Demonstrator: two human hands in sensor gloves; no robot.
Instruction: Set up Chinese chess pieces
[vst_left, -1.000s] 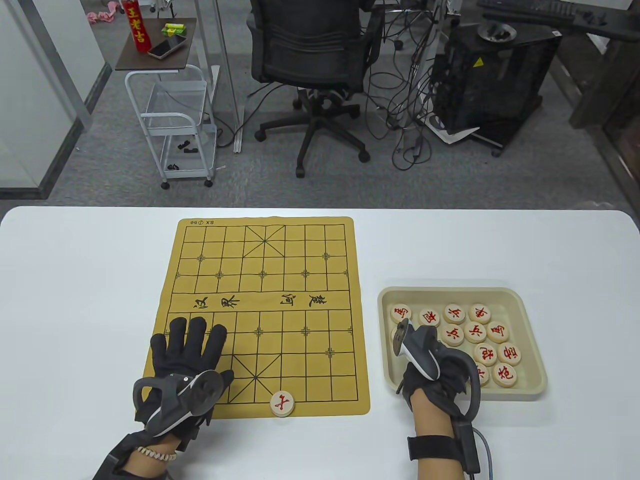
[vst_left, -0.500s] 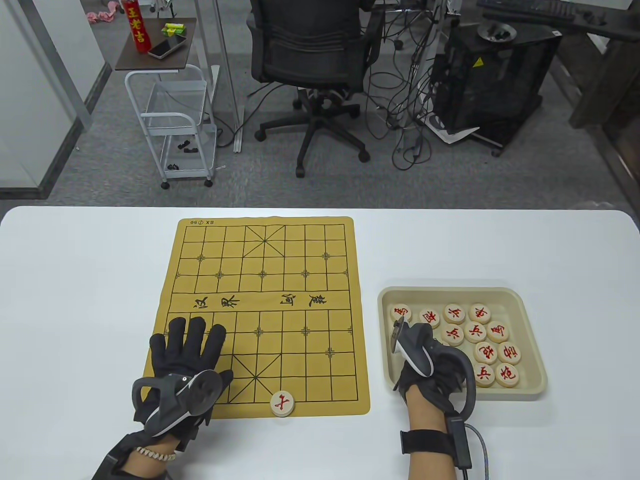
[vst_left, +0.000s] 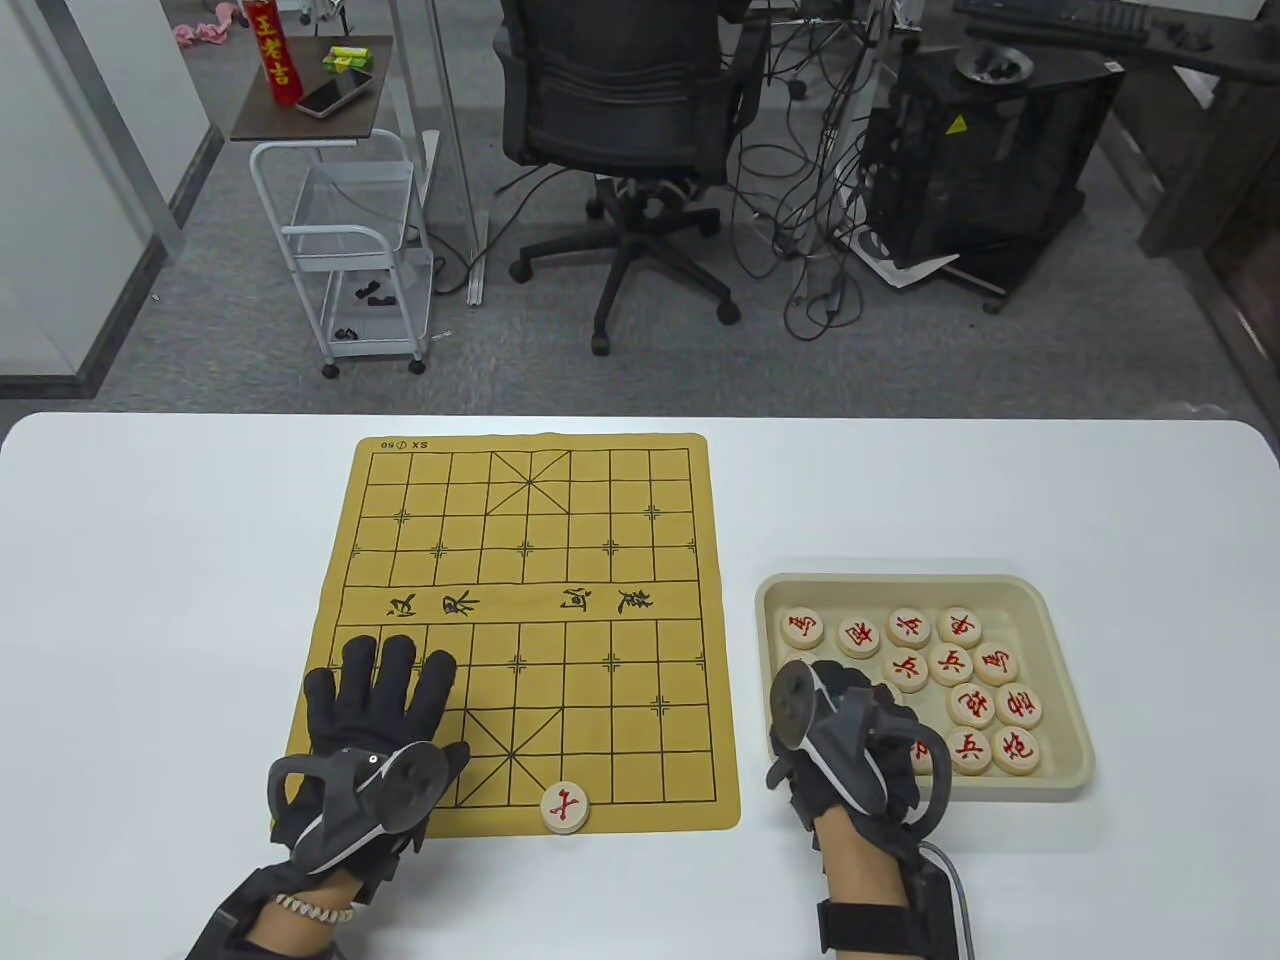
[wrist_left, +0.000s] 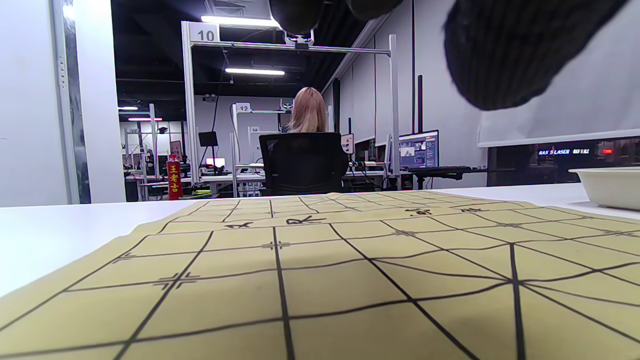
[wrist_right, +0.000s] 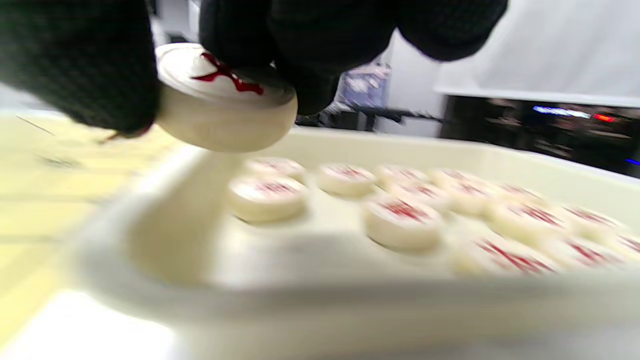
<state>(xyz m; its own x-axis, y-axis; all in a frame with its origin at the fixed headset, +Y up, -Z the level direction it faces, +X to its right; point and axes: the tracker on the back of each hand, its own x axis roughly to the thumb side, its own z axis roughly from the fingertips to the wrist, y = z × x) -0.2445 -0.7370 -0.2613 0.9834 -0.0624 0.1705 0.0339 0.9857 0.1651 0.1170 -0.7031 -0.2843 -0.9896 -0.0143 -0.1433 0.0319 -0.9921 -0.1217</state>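
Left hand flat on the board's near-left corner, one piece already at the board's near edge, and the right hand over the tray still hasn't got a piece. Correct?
Not quite: the right hand already pinches a piece, lifted above the tray, as the right wrist view shows. The rest holds: left hand flat on the board, one piece at its near edge.

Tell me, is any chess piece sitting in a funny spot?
One is a little off. The lone piece on the board sits at the near edge, half over the border instead of squarely on a line crossing. The pieces in the tray lie flat and face up.
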